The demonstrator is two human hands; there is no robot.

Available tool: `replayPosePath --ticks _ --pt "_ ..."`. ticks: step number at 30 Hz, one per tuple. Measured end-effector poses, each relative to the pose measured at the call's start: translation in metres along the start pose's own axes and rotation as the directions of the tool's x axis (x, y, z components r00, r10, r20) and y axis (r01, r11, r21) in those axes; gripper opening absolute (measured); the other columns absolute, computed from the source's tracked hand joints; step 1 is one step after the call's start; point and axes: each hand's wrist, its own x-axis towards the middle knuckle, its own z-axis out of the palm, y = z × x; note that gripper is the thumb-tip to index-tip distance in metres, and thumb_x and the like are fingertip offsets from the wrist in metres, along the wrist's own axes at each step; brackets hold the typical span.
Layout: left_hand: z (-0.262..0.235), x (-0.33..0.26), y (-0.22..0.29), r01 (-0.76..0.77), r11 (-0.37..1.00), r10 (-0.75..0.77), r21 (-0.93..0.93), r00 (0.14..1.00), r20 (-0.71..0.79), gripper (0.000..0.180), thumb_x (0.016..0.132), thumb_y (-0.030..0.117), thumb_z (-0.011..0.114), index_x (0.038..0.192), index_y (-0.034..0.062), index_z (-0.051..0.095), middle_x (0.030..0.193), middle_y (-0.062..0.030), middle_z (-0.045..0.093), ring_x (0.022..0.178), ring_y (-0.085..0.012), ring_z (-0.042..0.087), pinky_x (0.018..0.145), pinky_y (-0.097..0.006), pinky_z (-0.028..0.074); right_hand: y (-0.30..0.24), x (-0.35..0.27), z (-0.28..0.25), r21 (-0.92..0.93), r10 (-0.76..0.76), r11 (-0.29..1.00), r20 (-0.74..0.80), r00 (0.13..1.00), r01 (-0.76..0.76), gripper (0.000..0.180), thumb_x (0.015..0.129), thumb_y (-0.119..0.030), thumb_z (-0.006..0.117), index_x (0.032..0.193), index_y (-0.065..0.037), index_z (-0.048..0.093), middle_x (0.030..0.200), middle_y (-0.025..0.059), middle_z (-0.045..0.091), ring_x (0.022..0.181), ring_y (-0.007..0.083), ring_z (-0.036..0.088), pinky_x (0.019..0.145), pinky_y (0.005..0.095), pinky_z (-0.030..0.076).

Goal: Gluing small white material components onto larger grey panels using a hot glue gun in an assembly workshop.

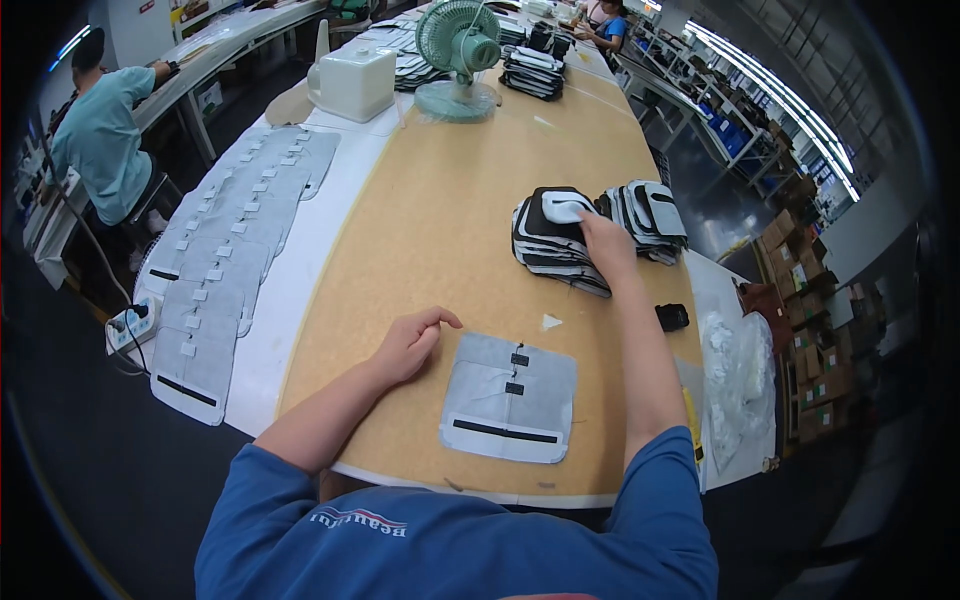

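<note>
Grey fabric panel [509, 398] with black strips lies flat on the tan work mat [440, 210], just right of the left hand [412, 340], which rests on the mat with fingers loosely curled and nothing between them, its fingertips near the panel's upper left corner but whether touching cannot be told; right hand [605, 243] is stretched forward, well beyond the panel, its fingers laid on top of a stack of black-and-white pieces [555, 235], pressing or pinching the topmost white piece, though the grip itself is hidden under the hand; a second, similar stack [648, 215] leans just right of that hand; a small black object [672, 316] sits beside the right forearm, between the stacks and the mat's near right corner; a small white triangular scrap [550, 322] lies between the panel and the first stack; the panel's lower edge lies close to the near edge of the mat, with bare mat above it and to the left of the left hand; farther left, on the white table strip [300, 270], a long row of overlapping grey panels [225, 250] runs away from the person; clear plastic bags [738, 370] lie on the table edge right of the right arm; beyond the stacks stand a green desk fan [458, 55] and a white box-like appliance [350, 80].
</note>
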Motion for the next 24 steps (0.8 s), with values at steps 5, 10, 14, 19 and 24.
replayPosePath --ticks 5,10,14,19,24 --pt "0.005 0.001 -0.006 -0.057 0.997 0.059 0.051 0.997 -0.049 0.027 0.088 0.007 0.04 0.099 0.0026 0.064 0.063 -0.0052 0.048 0.061 -0.0124 0.048 0.062 -0.029 0.042 -0.018 -0.003 -0.066 -0.067 0.06 0.992 -0.51 0.858 -0.109 0.016 0.096 -0.018 0.057 0.103 -0.008 0.067 0.095 0.0101 0.071 0.08 0.0315 0.067 0.069 0.0412 0.051" --pt "0.009 0.005 -0.006 -0.077 0.988 0.087 0.134 0.994 -0.07 0.023 0.089 0.007 0.041 0.093 0.0019 0.063 0.064 0.0003 0.043 0.061 -0.0076 0.041 0.059 -0.027 0.038 -0.067 -0.057 -0.133 0.173 0.098 0.985 -0.509 0.855 -0.01 0.02 0.095 -0.018 0.06 0.109 -0.008 0.069 0.096 0.0108 0.071 0.085 0.0307 0.066 0.073 0.0387 0.05" --pt "0.009 0.008 -0.013 -0.087 0.961 0.11 0.262 0.991 -0.076 0.022 0.087 0.011 0.044 0.093 0.0012 0.062 0.067 -0.0097 0.051 0.063 -0.0149 0.05 0.063 -0.032 0.043 -0.105 -0.113 -0.166 0.122 0.062 0.993 -0.535 0.843 0.004 0.023 0.087 -0.014 0.069 0.109 -0.017 0.072 0.091 0.0024 0.065 0.08 0.0253 0.063 0.075 0.0365 0.049" --pt "0.009 0.008 -0.016 -0.14 0.976 0.165 0.168 0.976 -0.146 0.024 0.086 0.014 0.042 0.091 0.0011 0.061 0.066 -0.007 0.048 0.064 -0.0149 0.048 0.064 -0.032 0.043 -0.126 -0.174 -0.177 0.22 0.137 0.975 -0.474 0.87 -0.034 0.029 0.083 -0.007 0.072 0.11 -0.018 0.074 0.091 0.0031 0.064 0.078 0.0211 0.063 0.065 0.0313 0.051" --pt "0.009 0.002 -0.015 -0.13 0.983 0.15 0.133 0.977 -0.154 0.025 0.084 0.014 0.041 0.091 0.0013 0.062 0.065 -0.0022 0.043 0.062 -0.0121 0.043 0.06 -0.03 0.039 -0.13 -0.205 -0.167 0.617 0.306 0.786 -0.329 0.894 -0.042 0.02 0.09 -0.007 0.066 0.11 -0.009 0.07 0.096 0.0048 0.067 0.086 0.0144 0.065 0.073 0.0272 0.05"
